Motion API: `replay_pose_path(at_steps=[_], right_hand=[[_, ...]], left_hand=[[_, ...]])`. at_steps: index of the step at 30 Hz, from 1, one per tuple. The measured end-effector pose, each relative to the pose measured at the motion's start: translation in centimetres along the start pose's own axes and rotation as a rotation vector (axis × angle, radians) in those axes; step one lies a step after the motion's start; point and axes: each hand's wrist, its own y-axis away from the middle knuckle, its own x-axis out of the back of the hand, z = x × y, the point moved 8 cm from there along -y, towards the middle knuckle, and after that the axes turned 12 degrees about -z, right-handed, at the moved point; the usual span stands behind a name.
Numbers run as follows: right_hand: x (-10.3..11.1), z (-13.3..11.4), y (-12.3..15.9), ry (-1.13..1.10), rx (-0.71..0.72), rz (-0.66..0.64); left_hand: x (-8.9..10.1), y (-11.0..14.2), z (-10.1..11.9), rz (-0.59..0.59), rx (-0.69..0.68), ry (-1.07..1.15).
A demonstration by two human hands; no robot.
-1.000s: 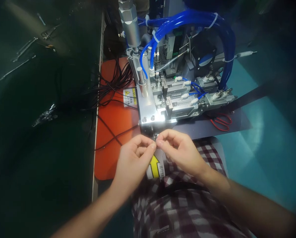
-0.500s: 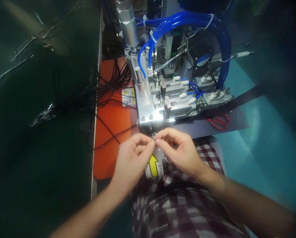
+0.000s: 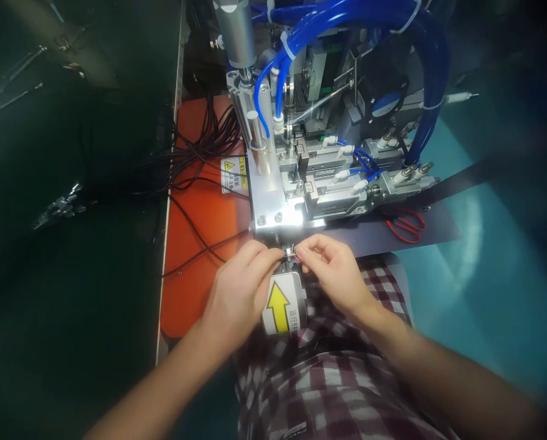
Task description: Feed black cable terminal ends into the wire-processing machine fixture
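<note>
My left hand [image 3: 241, 284] is closed in a pinch on a thin cable that ends in fine coloured wires [image 3: 293, 253]. Facing it, my right hand [image 3: 332, 269] pinches the tips of these wires, some reddish and some pale; the fingertips hide most of them. Both hands hover just in front of the machine's metal block [image 3: 273, 211]. Beneath the fingers is a cylindrical part with a yellow arrow label [image 3: 279, 305], close to my lap.
Black cables [image 3: 209, 137] spread over an orange board [image 3: 195, 238] at left. Blue air tubes [image 3: 360, 15] arch over the machine. Red-handled scissors [image 3: 406, 226] lie on the dark plate [image 3: 442, 223] at right. A warning label [image 3: 234, 175] sits beside the machine.
My fingertips have drawn slightly apart, and the coloured wires now show between them. My left hand has turned more palm-down. The whole view has shifted a little.
</note>
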Motion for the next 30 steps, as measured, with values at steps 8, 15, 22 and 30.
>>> replay_pose_path(at_steps=[8,15,22,30], right_hand=[[-0.3,0.4,-0.4,-0.038,-0.026,0.021],[-0.4,0.6,-0.2,-0.079,-0.029,0.066],[-0.3,1.7,-0.3,-0.151,-0.033,-0.011],[-0.1,1.4,0.0,-0.066,-0.052,-0.023]], left_hand=[[-0.6,0.2,-1.0,-0.061,-0.008,-0.050],[-0.4,0.0,-0.8,-0.044,-0.028,-0.075],[-0.6,0.1,-0.9,-0.032,-0.016,-0.050],[-0.6,0.2,-1.4,-0.047,0.002,-0.009]])
